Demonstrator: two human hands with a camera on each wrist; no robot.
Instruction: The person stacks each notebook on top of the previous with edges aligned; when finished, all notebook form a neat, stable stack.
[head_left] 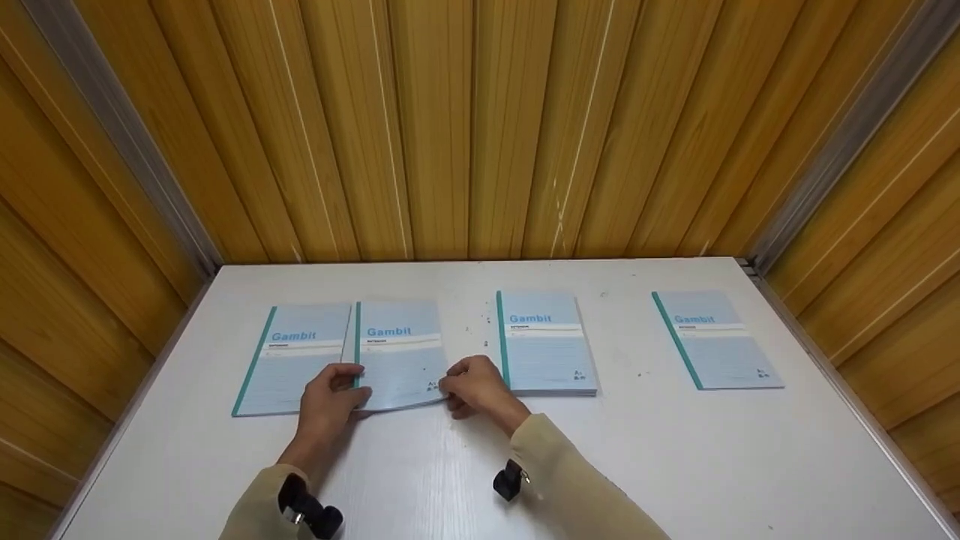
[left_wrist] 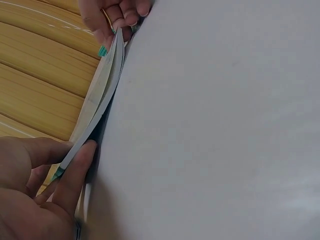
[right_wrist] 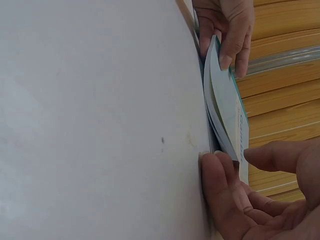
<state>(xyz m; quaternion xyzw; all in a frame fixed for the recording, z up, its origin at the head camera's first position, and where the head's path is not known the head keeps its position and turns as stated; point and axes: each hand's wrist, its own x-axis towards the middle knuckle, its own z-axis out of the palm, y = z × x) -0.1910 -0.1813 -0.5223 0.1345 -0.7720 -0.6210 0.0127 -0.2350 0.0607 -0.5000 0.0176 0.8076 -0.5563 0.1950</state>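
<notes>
A light-blue Gambit notebook [head_left: 401, 367] with a green spine lies between both hands, its near edge bowed up off the table. My left hand [head_left: 330, 401] pinches its near left corner by the spine, thumb and fingers on opposite faces, as the left wrist view shows on the notebook [left_wrist: 102, 107]. At the near right corner, my right hand [head_left: 480, 386] holds the notebook between thumb and fingers. From the right wrist, the thumb is over the cover and the fingers [right_wrist: 220, 185] are under the edge. Loose pages fan slightly apart there.
Another Gambit notebook [head_left: 289, 375] lies close on the left, beside the held one. To the right sits a thicker Gambit stack [head_left: 547, 360], and farther right a single notebook [head_left: 720, 345]. Wood-patterned panels [head_left: 472, 135] rise behind the white table [head_left: 420, 480].
</notes>
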